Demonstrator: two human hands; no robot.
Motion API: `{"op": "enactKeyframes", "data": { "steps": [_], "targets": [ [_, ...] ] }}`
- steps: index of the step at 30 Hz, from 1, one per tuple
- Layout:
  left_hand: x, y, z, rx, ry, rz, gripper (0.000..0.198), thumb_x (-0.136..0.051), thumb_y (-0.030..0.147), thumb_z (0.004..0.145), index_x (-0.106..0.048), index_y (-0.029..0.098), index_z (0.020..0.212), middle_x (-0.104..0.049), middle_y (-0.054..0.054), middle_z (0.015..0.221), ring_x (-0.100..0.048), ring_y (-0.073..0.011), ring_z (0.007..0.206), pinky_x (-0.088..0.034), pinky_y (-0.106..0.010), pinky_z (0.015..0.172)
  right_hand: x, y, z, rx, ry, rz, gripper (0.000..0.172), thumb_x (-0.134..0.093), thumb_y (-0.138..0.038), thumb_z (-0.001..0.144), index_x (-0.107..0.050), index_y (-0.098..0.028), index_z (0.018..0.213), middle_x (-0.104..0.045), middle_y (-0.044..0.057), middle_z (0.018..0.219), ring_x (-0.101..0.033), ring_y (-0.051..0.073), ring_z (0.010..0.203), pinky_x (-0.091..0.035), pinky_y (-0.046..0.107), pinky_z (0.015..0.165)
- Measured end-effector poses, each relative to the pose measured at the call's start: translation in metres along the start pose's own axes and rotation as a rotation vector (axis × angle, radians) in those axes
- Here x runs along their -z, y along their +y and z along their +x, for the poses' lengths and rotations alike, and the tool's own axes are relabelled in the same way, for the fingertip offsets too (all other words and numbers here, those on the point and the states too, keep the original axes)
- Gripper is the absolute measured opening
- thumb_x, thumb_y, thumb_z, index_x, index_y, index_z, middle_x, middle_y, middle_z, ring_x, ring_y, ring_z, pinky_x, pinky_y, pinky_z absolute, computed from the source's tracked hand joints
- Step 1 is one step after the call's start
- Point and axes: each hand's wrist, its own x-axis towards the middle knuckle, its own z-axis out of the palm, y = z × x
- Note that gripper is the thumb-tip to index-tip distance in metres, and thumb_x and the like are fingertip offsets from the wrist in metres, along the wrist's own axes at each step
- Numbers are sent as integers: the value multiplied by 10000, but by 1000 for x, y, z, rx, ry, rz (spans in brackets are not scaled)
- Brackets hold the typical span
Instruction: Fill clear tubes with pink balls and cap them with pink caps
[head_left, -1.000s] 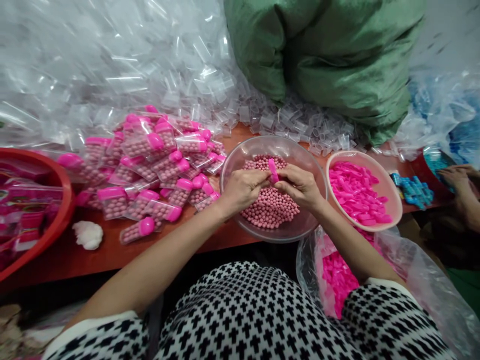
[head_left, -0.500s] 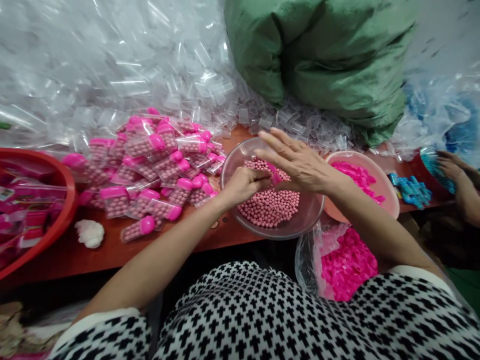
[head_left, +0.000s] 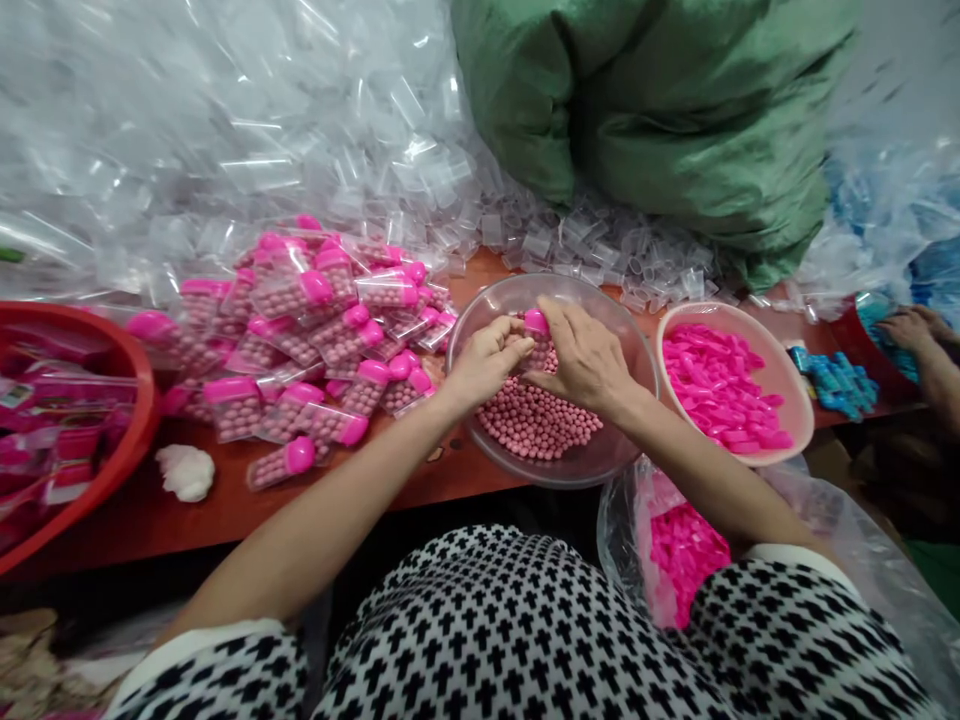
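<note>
Left hand [head_left: 487,362] and right hand [head_left: 586,358] gripping pink-capped vial [head_left: 537,324] between them, apparently, over bead bowl [head_left: 556,282]

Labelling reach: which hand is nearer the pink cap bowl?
Right. Right hand, on the capped tube over the clear bowl, is left of the pink bowl; left hand is farther left.

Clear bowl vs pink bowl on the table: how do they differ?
The clear bowl is see-through; the pink bowl is opaque. The clear bowl holds round pale-pink beads; the pink bowl holds magenta oblong caps. The left hand and right hand grip a pink-capped tube over the clear bowl; no hand is at the pink bowl. Both are round and sit side by side on the table.
</note>
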Motion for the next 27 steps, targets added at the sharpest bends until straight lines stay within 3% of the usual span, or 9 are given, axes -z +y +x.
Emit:
{"op": "enactKeyframes", "data": {
  "steps": [3, 7, 11, 13, 16, 20, 23, 25, 27],
  "targets": [
    [0, -1, -1, 4, -1, -56, 239, -759, 254, 787, -628, 142, 952, -664, 10, 788, -639, -126, 729, -514, -250, 741, -6, 2, 5, 24, 31, -5, 687, -654, -494, 882, -489, -140, 1447, -664, 202, 1221, -636, 367, 1114, -530, 508, 957],
    [0, 0, -1, -4, -16, -88, 203, -749, 208, 779, -631, 135, 927, -672, 15, 780, -639, -111, 717, -521, -241, 742, -11, 5, 8, 27, 43, -23, 651, -628, -507, 862, -555, -97, 1362, -679, 204, 1104, -642, 363, 1006, -540, 493, 887],
    [0, 1, 0, -29, -5, -118, 241, -792, 224, 753, -628, 144, 910, -679, 24, 764, -652, -112, 697, -556, -252, 744, -12, 4, 10, -1, 30, -14, 634, -625, -483, 877, -542, -114, 1385, -681, 200, 1129, -640, 360, 1037, -533, 497, 913],
    [1, 5, 0, -40, 38, -151, 284, -819, 251, 741, -626, 154, 925, -687, 24, 772, -667, -120, 703, -582, -275, 771, -8, 3, 16, 21, 15, 43, 699, -633, -502, 892, -471, -133, 1463, -646, 211, 1263, -609, 375, 1160, -503, 539, 1000],
    [5, 18, -3, -87, 132, -178, 328, -838, 297, 753, -627, 163, 966, -713, 4, 820, -692, -133, 737, -608, -303, 810, 1, 5, 29, 82, -28, 185, 932, -654, -610, 877, -266, -169, 1599, -492, 212, 1508, -490, 378, 1377, -444, 575, 1114],
    [17, 37, -10, -112, 224, -135, 293, -840, 291, 773, -643, 163, 947, -736, -16, 843, -702, -128, 733, -622, -269, 764, 10, 9, 46, 93, -68, 335, 1102, -643, -737, 826, -128, -212, 1647, -350, 193, 1631, -417, 372, 1461, -448, 573, 1125],
    [37, 49, -14, -93, 290, -113, 236, -837, 260, 777, -652, 164, 887, -717, -6, 777, -694, -119, 681, -618, -242, 706, 8, 15, 52, 79, -83, 373, 1072, -652, -741, 816, -198, -222, 1636, -340, 181, 1646, -421, 385, 1458, -451, 579, 1116],
    [56, 55, -16, -155, 368, -105, 223, -842, 260, 773, -657, 174, 862, -711, -5, 774, -698, -122, 683, -616, -237, 692, 2, 18, 52, 40, -128, 375, 937, -684, -680, 833, -358, -212, 1577, -470, 182, 1567, -516, 381, 1375, -478, 560, 1082],
    [76, 59, -18, -233, 450, -96, 241, -864, 275, 744, -660, 185, 836, -699, 7, 762, -689, -118, 671, -607, -222, 664, -6, 20, 49, -29, -203, 363, 709, -721, -559, 862, -547, -182, 1437, -653, 177, 1364, -644, 354, 1196, -522, 528, 1009]
  ]
}}
